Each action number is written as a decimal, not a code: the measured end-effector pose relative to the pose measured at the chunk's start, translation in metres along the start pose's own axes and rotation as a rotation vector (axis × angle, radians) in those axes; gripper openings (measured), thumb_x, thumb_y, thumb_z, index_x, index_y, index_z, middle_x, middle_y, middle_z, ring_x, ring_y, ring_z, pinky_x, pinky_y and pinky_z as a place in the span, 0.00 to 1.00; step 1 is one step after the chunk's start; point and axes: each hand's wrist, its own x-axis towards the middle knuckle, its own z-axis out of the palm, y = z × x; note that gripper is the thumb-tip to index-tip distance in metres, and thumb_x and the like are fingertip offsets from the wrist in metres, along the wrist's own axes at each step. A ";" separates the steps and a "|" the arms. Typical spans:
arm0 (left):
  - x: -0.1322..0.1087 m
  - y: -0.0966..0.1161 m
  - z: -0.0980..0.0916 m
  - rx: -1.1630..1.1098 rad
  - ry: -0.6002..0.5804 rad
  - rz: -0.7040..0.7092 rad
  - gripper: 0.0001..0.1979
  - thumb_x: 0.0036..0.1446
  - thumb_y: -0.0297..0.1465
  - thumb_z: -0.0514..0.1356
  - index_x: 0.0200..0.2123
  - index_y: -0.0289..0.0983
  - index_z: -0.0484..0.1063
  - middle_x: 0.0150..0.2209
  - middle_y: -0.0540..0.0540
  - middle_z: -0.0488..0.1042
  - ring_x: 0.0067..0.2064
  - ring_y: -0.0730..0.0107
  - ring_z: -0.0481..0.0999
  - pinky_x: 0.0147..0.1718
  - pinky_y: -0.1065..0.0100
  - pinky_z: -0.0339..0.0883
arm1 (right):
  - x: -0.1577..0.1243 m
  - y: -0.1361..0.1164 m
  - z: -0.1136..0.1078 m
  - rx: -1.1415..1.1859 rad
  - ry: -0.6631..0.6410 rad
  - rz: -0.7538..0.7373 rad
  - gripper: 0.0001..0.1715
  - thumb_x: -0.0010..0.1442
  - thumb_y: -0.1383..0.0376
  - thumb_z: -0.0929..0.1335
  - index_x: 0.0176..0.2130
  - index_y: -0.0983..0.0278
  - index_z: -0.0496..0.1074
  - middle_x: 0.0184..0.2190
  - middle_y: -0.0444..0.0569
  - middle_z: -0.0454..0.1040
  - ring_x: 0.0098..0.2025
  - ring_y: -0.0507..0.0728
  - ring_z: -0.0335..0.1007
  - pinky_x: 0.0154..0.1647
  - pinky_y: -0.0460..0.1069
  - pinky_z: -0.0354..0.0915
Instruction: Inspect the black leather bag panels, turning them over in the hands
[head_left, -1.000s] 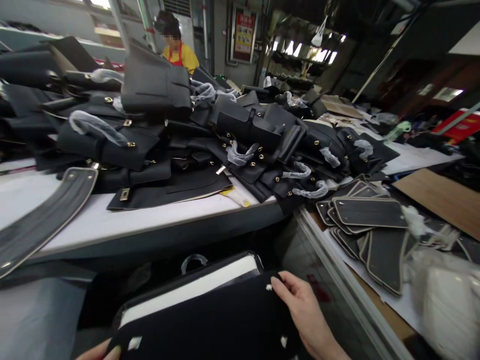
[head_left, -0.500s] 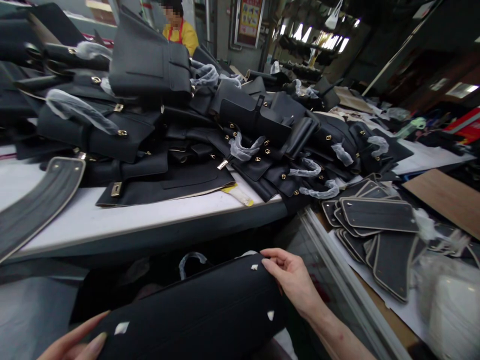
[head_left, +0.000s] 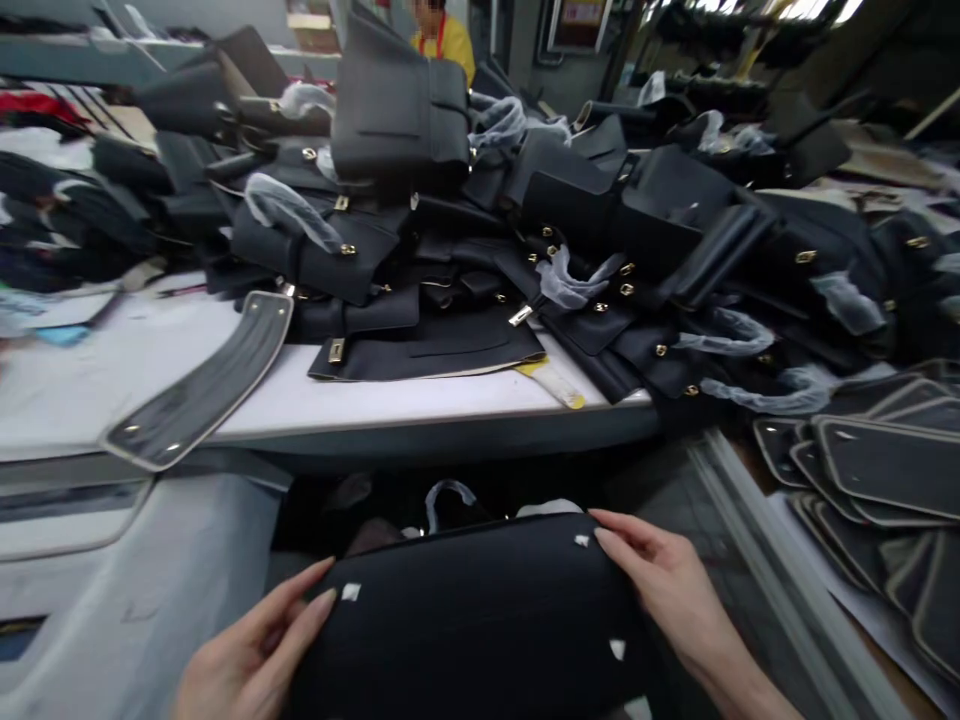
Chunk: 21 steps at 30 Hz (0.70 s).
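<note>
Black, smooth material is stretching between 2 hands in the head view: a black panel (head_left: 465, 610), which is lying low and central, directly between the grips. The left hand (head_left: 251, 645) is pinching its near-left upper corner, thumb on the face and fingers behind; the right hand (head_left: 667, 580) is clamping the opposite upper corner in the same manner. White patches (head_left: 350, 592) are showing beside both thumbs, with more below the right grip.

Judging by its straight, barely bowing upper edge, the panel is probably behaving as a light, fairly stiff sheet with some give, and its smooth face may be slipping a little under a loose thumb. Both upper corners are offering the surest hold, keeping the edge taut. Its long axis is running crosswise from hand to hand, the right end sitting slightly higher; the patched face is pointing up towards the wearer. Its lower edge is leaving the frame.

Just beyond the grips, a plastic-wrapped loop (head_left: 450, 490) is curving up. Farther beyond, a white table (head_left: 405, 408) is bearing a heap of black pieces (head_left: 397, 120) and, beyond the left hand, a curved strip (head_left: 202, 390). Right of the right hand, dark trimmed panels (head_left: 892, 470) are overlapping.
</note>
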 end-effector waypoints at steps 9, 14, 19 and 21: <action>-0.008 0.018 0.002 0.046 0.022 -0.003 0.30 0.50 0.56 0.59 0.48 0.41 0.77 0.32 0.49 0.77 0.34 0.66 0.77 0.30 0.76 0.69 | 0.003 0.009 -0.003 0.071 0.025 0.206 0.40 0.37 0.46 0.78 0.48 0.60 0.78 0.44 0.50 0.80 0.48 0.59 0.76 0.40 0.39 0.72; -0.011 0.013 0.003 -0.027 -0.031 -0.082 0.33 0.51 0.57 0.59 0.52 0.41 0.74 0.32 0.49 0.76 0.36 0.65 0.76 0.34 0.75 0.70 | 0.001 0.003 -0.001 0.124 0.074 0.254 0.41 0.31 0.47 0.80 0.44 0.61 0.79 0.44 0.52 0.79 0.51 0.63 0.74 0.37 0.40 0.73; -0.013 0.021 0.001 -0.206 -0.079 -0.210 0.41 0.45 0.61 0.60 0.53 0.36 0.73 0.33 0.46 0.76 0.39 0.60 0.76 0.36 0.71 0.72 | -0.004 -0.010 0.001 0.198 0.102 0.306 0.43 0.28 0.49 0.81 0.44 0.60 0.79 0.45 0.54 0.79 0.53 0.68 0.72 0.37 0.46 0.76; -0.014 0.024 0.000 -0.212 -0.056 -0.216 0.42 0.45 0.60 0.61 0.53 0.36 0.73 0.34 0.46 0.76 0.39 0.60 0.77 0.36 0.72 0.72 | -0.005 -0.014 0.001 0.176 0.127 0.299 0.43 0.26 0.49 0.81 0.44 0.60 0.79 0.45 0.54 0.79 0.54 0.68 0.71 0.35 0.45 0.76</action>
